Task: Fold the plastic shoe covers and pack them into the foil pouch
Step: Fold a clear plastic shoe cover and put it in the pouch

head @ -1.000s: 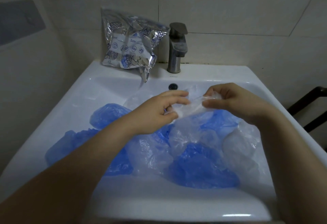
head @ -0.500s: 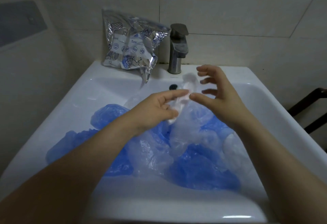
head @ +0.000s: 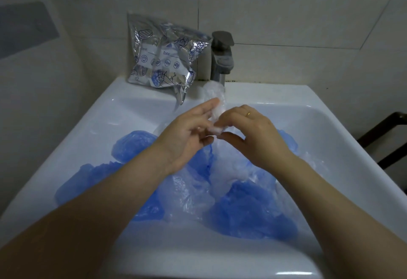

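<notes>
Right hand (head: 253,137) lowered onto crinkly cover (head: 217,107)

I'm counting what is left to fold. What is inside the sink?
The sink holds a loose pile of blue shoe covers and clear shoe covers. Both forearms cover part of it, so no count is possible.

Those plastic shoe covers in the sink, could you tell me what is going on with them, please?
A person is folding one clear plastic shoe cover above the white ceramic sink, pinched between left hand and right hand. More blue and clear shoe covers lie heaped in the basin. The crinkled silver foil pouch leans against the wall beside the grey metal tap.
</notes>
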### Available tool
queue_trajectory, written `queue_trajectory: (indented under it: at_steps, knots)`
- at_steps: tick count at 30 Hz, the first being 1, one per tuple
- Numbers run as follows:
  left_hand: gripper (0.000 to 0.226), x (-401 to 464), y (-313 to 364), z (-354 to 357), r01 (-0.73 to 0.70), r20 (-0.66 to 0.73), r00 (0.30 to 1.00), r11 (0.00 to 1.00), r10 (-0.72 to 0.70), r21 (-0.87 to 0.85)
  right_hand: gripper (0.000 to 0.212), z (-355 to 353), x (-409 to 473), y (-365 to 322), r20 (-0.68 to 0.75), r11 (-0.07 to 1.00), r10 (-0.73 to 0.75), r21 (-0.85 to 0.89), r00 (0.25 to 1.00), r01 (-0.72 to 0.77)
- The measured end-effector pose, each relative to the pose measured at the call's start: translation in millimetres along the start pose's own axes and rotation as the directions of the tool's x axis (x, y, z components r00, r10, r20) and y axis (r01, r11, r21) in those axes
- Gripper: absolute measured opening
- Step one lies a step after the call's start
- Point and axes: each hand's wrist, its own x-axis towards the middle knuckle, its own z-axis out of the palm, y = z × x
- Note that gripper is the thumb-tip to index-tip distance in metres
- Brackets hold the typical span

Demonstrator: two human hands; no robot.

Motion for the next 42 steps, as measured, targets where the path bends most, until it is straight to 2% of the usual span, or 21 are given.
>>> queue_trajectory:
  at_steps: [3, 5, 7, 9, 13, 16, 19, 22, 24, 27, 28, 30, 32, 35, 39, 42]
  knots:
    - [0.023, -1, 2, 2, -0.032, -0.054, 0.998, 0.999, 0.033, 0.010, 0.029, -6, 0, 1, 0.007, 0.995, 0.054, 0.090, 0.999, -0.054]
    - [0.023, 2, -1, 1, -0.058, -0.129, 0.989, 0.990, 0.074, 0.128, 0.029, -9, 0, -4, 0.045, 0.950, 0.150, 0.269, 0.988, -0.156]
    - [0.021, 4, -2, 0, -0.087, -0.183, 0.975, 0.977, 0.124, 0.194, 0.017, -8, 1, -7, 0.099, 0.871, 0.266, 0.401, 0.959, -0.283]
    - [0.018, 5, -2, 0, -0.117, -0.211, 0.967, 0.985, 0.142, 0.125, 0.003, -5, 1, -10, 0.151, 0.790, 0.369, 0.469, 0.917, -0.395]
    - [0.018, 4, 1, 6, -0.147, -0.203, 0.967, 0.988, 0.153, 0.048, 0.011, 0, 2, -14, 0.208, 0.562, 0.514, 0.652, 0.832, -0.510]
    - [0.025, 3, 2, 5, -0.132, -0.203, 0.968, 0.988, 0.145, 0.074, 0.013, -1, 5, -17, 0.206, 0.467, 0.609, 0.688, 0.766, -0.556]
    - [0.024, 2, 1, 5, -0.074, -0.195, 0.978, 0.997, 0.078, 0.030, 0.017, 0, 5, -18, 0.201, 0.437, 0.672, 0.669, 0.712, -0.601]
    - [0.012, 0, -3, 7, -0.025, -0.124, 0.992, 0.996, 0.035, 0.081, 0.020, 3, 3, -16, 0.157, 0.496, 0.699, 0.597, 0.698, -0.631]
    - [0.012, 0, -4, 6, -0.019, -0.101, 0.994, 0.994, 0.030, 0.108, 0.021, 4, 3, -15, 0.092, 0.612, 0.653, 0.521, 0.752, -0.595]
    - [0.012, 0, -2, 5, 0.020, -0.102, 0.995, 0.999, -0.018, 0.026, 0.007, -1, 4, -14, 0.020, 0.839, 0.448, 0.335, 0.894, -0.428]
    - [0.012, 0, -1, 5, 0.039, -0.111, 0.993, 0.999, -0.039, -0.002, 0.010, -5, 3, -12, 0.031, 0.891, 0.363, 0.280, 0.931, -0.356]
    - [0.014, 0, 0, 4, 0.076, -0.114, 0.990, 0.995, -0.082, -0.059, 0.034, -10, 0, -4, 0.097, 0.950, 0.220, 0.205, 0.971, -0.236]
    - [0.014, 0, 0, 3, 0.112, -0.101, 0.988, 0.990, -0.120, -0.084, 0.042, -11, -1, 0, 0.128, 0.977, 0.151, 0.130, 0.980, -0.168]
    - [0.013, 0, -1, 3, 0.152, -0.106, 0.982, 0.986, -0.158, -0.061, 0.032, -5, -1, 3, 0.088, 0.992, 0.118, 0.043, 0.989, -0.122]
    - [0.015, 0, -2, 4, 0.157, -0.124, 0.980, 0.987, -0.154, 0.017, 0.029, -5, 1, 0, 0.108, 0.965, 0.163, 0.191, 0.981, -0.181]
    - [0.013, 2, -5, 4, 0.126, -0.180, 0.977, 0.991, -0.117, 0.036, 0.012, -5, 0, -1, 0.196, 0.915, 0.240, 0.283, 0.951, -0.289]
